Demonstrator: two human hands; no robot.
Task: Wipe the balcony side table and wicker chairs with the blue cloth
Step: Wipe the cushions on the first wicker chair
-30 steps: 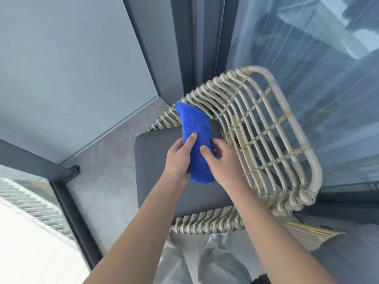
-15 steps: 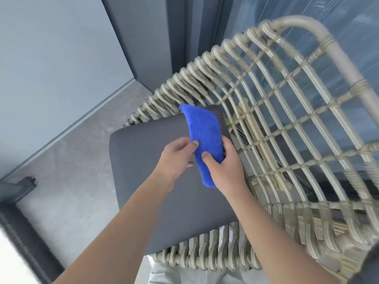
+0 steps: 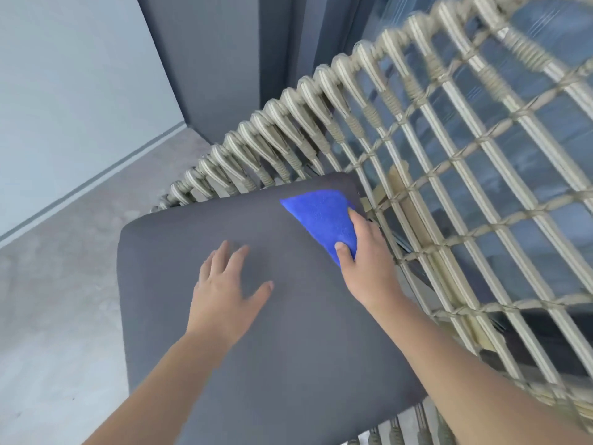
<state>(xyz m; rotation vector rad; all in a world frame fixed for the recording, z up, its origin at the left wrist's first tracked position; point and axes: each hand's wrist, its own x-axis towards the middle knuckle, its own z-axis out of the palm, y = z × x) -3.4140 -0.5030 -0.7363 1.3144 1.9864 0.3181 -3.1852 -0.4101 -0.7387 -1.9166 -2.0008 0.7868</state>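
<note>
cloth [image 3: 324, 223] on cushion [image 3: 256, 348] in chair [image 3: 417, 130]

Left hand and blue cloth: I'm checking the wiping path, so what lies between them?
In the head view, only bare grey seat cushion lies between the left hand and the blue cloth, which the right hand holds.

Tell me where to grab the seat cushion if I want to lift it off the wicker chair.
Probably the seat cushion's left edge, from the open floor side: the wicker chair walls in its back and right. The blue cloth lies at the far right corner.
</note>
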